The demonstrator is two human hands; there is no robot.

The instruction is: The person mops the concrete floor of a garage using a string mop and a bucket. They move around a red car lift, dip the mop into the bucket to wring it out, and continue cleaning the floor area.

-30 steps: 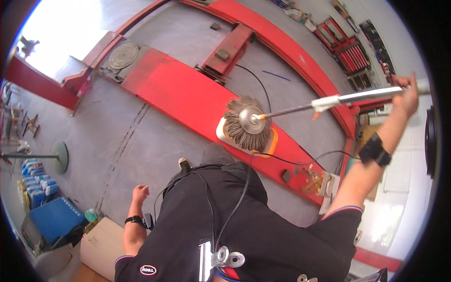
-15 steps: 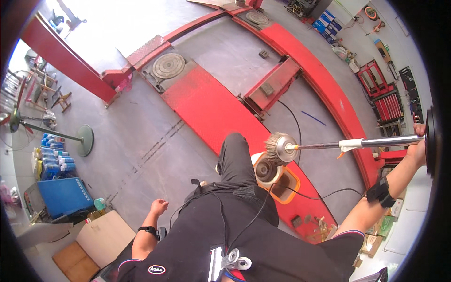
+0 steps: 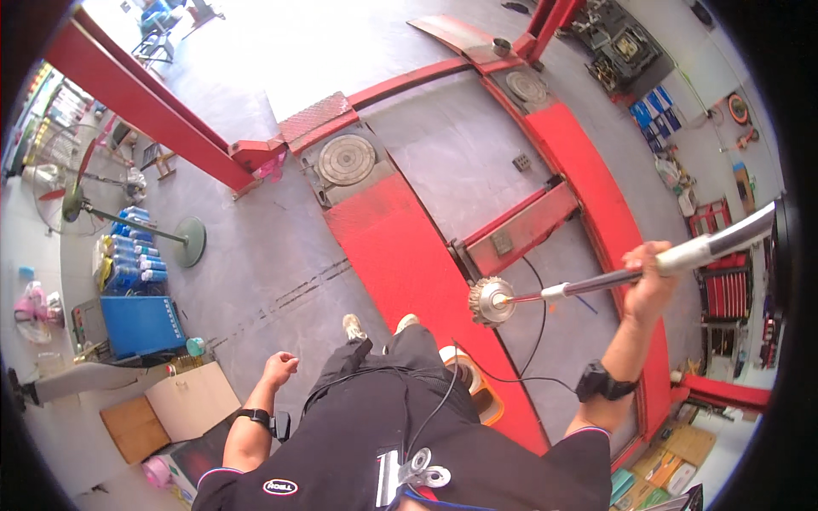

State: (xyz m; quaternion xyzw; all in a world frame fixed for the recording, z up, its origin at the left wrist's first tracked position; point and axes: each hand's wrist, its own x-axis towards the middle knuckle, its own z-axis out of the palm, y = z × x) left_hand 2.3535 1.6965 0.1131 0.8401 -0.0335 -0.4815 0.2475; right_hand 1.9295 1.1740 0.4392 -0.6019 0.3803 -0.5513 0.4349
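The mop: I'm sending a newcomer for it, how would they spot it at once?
Find the central long red platform. Over its right edge, the pole in the right hand ends in the mop head. Its silver disc and shaggy fringe distinguish it from the orange-rimmed container below.

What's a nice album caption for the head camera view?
Mop held in the right hand, left hand loosely curled, among red platforms.

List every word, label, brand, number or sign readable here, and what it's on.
Oval badge on the black shirt: lettered; wording not copied here.
Blue panel, left: marks along its edge too small to read.
Blue packages beyond it: any print too blurred to read.
Mop in the right hand: no lettering visible.
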